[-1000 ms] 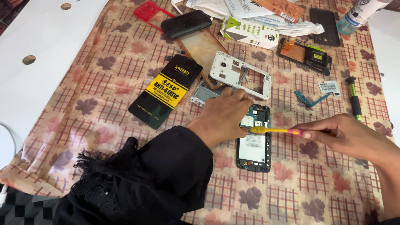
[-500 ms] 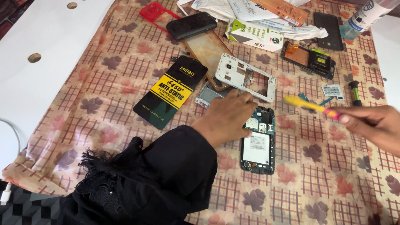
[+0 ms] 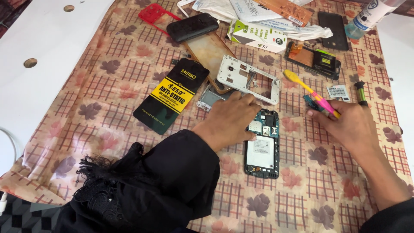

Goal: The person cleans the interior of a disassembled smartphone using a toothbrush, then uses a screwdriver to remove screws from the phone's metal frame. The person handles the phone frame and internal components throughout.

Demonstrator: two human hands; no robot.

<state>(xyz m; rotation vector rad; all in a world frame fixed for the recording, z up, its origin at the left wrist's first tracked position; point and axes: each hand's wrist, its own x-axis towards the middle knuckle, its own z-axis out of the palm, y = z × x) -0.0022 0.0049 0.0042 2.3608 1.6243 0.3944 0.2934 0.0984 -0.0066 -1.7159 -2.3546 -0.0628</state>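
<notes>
Yellow toothbrush [image 3: 311, 91] is pinched in the right hand [image 3: 351, 127], lifted off toward two o'clock; the left hand [image 3: 230, 121], fingers spread, pins the opened phone [image 3: 261, 144]. Its white frame [image 3: 248, 78] lies off; reassembly remains.

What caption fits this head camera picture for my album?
Left hand steadies an opened phone; right hand holds a yellow-pink toothbrush.

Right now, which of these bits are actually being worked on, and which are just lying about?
In use:
left hand resting on the opened phone
right hand holding the yellow-pink toothbrush

Lying about:
white phone frame
black-yellow packet
black phone
red frame
green-white box
</notes>
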